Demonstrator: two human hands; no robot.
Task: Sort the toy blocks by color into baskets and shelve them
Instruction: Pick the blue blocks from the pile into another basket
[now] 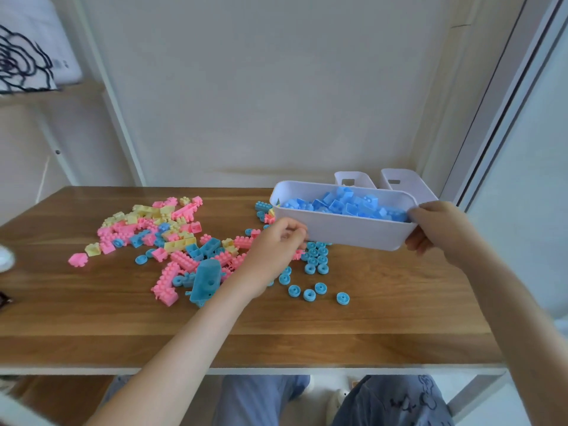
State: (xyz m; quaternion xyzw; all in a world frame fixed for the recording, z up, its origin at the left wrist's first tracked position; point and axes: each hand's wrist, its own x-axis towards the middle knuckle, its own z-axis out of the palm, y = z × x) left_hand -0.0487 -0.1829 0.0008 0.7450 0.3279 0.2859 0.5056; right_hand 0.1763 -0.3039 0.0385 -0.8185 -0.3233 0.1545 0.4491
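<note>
The white basket (347, 232) sits over the back right part of the wooden table (307, 330), heaped with blue blocks (347, 202) and tilted a little, its right end higher. The right hand (436, 229) grips that right end, thumb over the rim and fingers wrapped under the wall. The left hand (273, 250) hovers at the basket's near left corner with its fingers curled in toward the thumb; whether they pinch a piece cannot be told. Just beside this hand and partly under the basket's near edge lies a cluster of blue wheels (316, 259), with a few more scattered toward the table's middle. To the left spreads a loose pile of mixed blocks (166, 232) in pink, yellow and blue, and a large blue piece (206, 281) lies at its near edge. Behind the held basket stand two more white baskets (402, 179), side by side against the wall. On a shelf at upper left rests a white fabric with a black floral pattern (21, 56).
</note>
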